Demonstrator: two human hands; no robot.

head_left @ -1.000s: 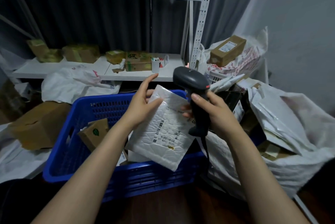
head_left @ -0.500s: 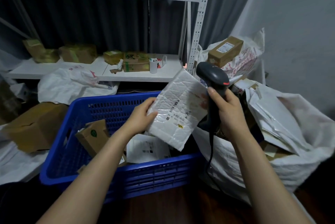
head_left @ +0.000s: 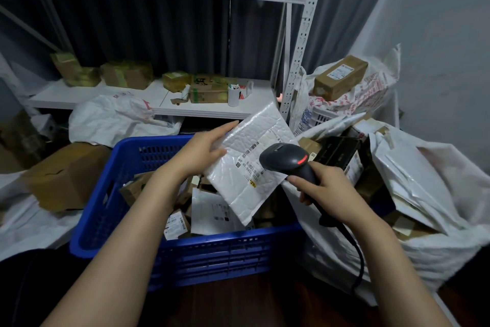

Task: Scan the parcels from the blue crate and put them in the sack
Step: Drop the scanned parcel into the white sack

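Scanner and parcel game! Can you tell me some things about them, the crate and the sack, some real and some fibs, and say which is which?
1. The right hand holds the scanner. True.
2. The left hand holds a book. False: it holds a white parcel.
3. The blue crate is empty. False: boxes and other packets lie in it.
4. The parcel's label with its barcode faces the camera. True.
5. The sack is on the right of the crate. True.
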